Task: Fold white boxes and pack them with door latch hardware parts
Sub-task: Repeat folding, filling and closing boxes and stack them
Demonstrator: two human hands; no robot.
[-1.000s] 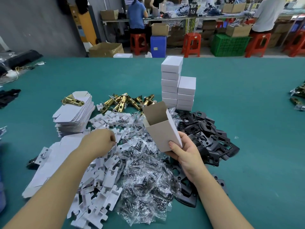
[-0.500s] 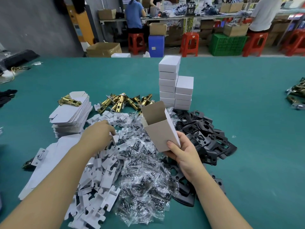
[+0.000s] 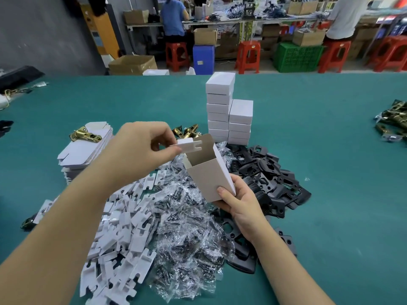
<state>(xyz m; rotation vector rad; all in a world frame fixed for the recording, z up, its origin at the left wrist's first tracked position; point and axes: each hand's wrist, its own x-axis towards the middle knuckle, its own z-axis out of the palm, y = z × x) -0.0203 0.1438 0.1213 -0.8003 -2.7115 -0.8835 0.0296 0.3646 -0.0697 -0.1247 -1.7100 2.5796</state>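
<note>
- The right hand (image 3: 240, 201) grips one open box (image 3: 209, 172) by its lower end, thumb across the near face; the box tilts with its open mouth up and to the left, above the piles at mid-bench.
- The left hand (image 3: 141, 148) pinches one white slotted insert (image 3: 187, 145) between thumb and fingers, its slotted end right at the box's mouth, by the raised flap.
- Closed boxes stand in two stacks (image 3: 229, 115) just beyond the held box: six visible in the taller left stack, four in the right, ten in all.
- One heap of loose inserts (image 3: 123, 236) lies near left, too many to count.
- One heap of clear bags (image 3: 187, 230) with dark small parts lies at the near centre, touching the inserts.
- One heap of black plates (image 3: 268, 172) lies to the right of the bags, under the right wrist.
- One stack of flat box blanks (image 3: 83, 150) sits on the left, with one brass latch (image 3: 86, 135) on top.
- More brass latches (image 3: 187, 130) show behind the left hand, partly hidden; the count is unclear.
- The green bench (image 3: 330, 150) carries another cluster of metal parts (image 3: 392, 122) at its right edge.
</note>
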